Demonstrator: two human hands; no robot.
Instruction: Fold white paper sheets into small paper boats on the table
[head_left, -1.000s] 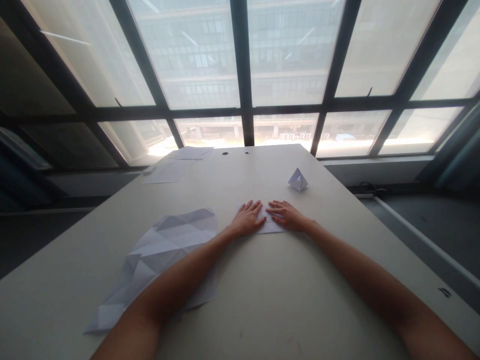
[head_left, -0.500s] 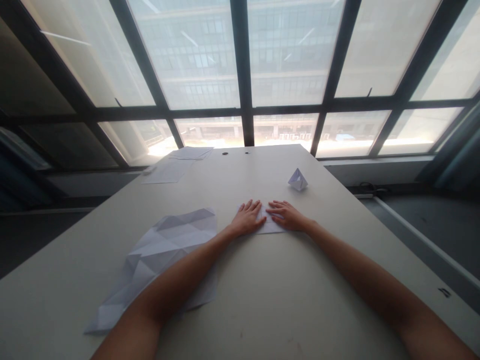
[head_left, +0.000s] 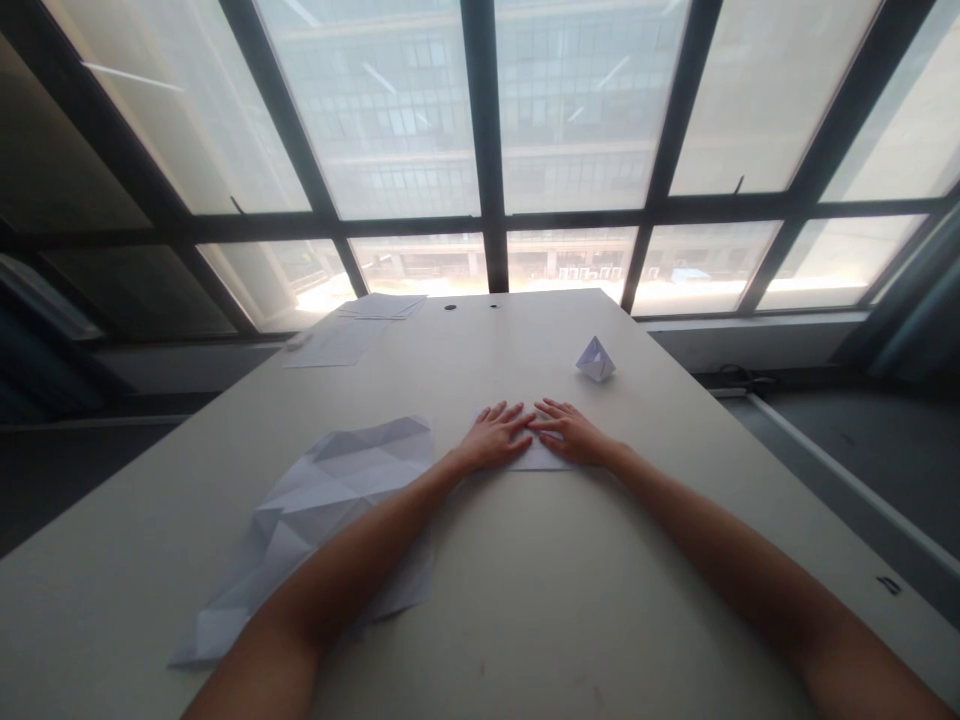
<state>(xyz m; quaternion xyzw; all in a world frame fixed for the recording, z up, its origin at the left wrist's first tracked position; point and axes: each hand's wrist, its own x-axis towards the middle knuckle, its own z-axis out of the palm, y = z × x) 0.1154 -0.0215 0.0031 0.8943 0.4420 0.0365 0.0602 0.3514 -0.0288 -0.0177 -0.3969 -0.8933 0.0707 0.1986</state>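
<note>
My left hand (head_left: pixel 495 437) and my right hand (head_left: pixel 570 432) lie flat, side by side, on a small folded white paper (head_left: pixel 541 458), with their fingertips almost meeting. They cover most of it, and only its lower part shows. To the left of my left forearm lies a large creased sheet of white paper (head_left: pixel 337 500), partly hidden by that arm. A small white folded paper figure (head_left: pixel 596 359) stands beyond my right hand, not touching it.
The hands rest on a long pale table (head_left: pixel 510 600) that runs towards a large window. Loose white sheets (head_left: pixel 337 342) lie at its far left end, and there are small dark holes near the far edge. Dark floor lies beyond both long edges.
My hands have slid towards each other over the folded paper, and their fingertips are now nearly touching. They hide more of the paper. The other papers have not moved.
</note>
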